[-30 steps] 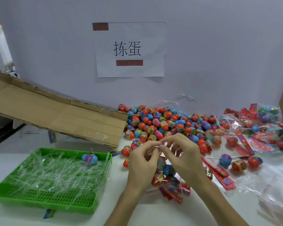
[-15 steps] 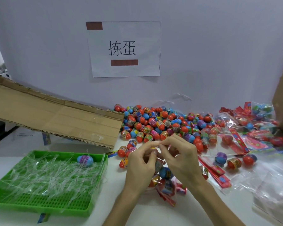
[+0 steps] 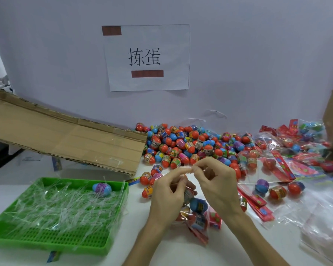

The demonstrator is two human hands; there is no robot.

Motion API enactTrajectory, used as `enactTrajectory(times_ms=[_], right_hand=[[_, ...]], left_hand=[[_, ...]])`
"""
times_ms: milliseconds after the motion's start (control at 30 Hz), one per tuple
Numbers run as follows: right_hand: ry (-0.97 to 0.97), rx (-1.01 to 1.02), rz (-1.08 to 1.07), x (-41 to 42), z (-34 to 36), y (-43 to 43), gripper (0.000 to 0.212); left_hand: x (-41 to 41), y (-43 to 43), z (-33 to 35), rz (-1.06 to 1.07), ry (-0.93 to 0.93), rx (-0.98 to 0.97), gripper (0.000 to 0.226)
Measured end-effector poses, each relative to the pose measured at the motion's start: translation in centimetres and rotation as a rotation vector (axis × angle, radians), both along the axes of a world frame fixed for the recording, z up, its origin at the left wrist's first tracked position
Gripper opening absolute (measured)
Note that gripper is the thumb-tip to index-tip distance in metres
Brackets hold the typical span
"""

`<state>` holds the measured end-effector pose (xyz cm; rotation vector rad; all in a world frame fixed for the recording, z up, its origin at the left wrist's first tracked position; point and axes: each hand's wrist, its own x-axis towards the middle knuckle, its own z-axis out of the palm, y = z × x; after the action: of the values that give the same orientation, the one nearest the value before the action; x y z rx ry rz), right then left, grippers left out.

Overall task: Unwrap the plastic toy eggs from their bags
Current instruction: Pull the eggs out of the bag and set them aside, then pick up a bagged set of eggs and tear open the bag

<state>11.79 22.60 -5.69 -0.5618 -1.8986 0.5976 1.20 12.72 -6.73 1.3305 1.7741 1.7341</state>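
Note:
My left hand (image 3: 167, 196) and my right hand (image 3: 217, 183) meet above the table's middle, fingertips pinching the clear top edge of a bag of eggs (image 3: 197, 214). The bag hangs below my hands with a blue egg and red eggs showing through it; a red header card sits at its lower end. A big pile of loose red, blue and purple eggs (image 3: 188, 146) lies behind my hands by the wall. More bagged eggs (image 3: 304, 139) lie at the far right.
A green tray (image 3: 52, 237) full of clear plastic strips holds one blue-purple egg (image 3: 102, 188) at the left. A flattened cardboard box (image 3: 65, 139) slants behind it. Red header cards (image 3: 258, 204) and empty clear bags (image 3: 323, 214) cover the right side.
My hands stay together on the bag's top edge, the fingertips working slightly. The view has shifted a little.

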Motion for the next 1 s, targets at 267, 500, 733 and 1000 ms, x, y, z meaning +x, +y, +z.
enactTrajectory(times_ms=[267,500,733,1000], right_hand=[[0.354,-0.495,-0.146,2.7,1.5,3.1,0.009],[0.688,-0.706,-0.191,3.9,1.9,4.3,0.009],[0.602,-0.646,-0.095,2.7,1.8,3.2,0.014],[0.291,-0.177,0.161,-5.7,5.2,-3.3,0.012]], left_hand=[[-1.0,0.2,-0.1,0.092,-0.211,0.078,0.030],[-1.8,0.5,-1.4,0.246,-0.244,-0.050,0.048],[-1.2,0.9,-2.0,0.178,-0.164,-0.151,0.040],[-1.2,-0.1,-1.3,0.172,-0.125,-0.203,0.036]])
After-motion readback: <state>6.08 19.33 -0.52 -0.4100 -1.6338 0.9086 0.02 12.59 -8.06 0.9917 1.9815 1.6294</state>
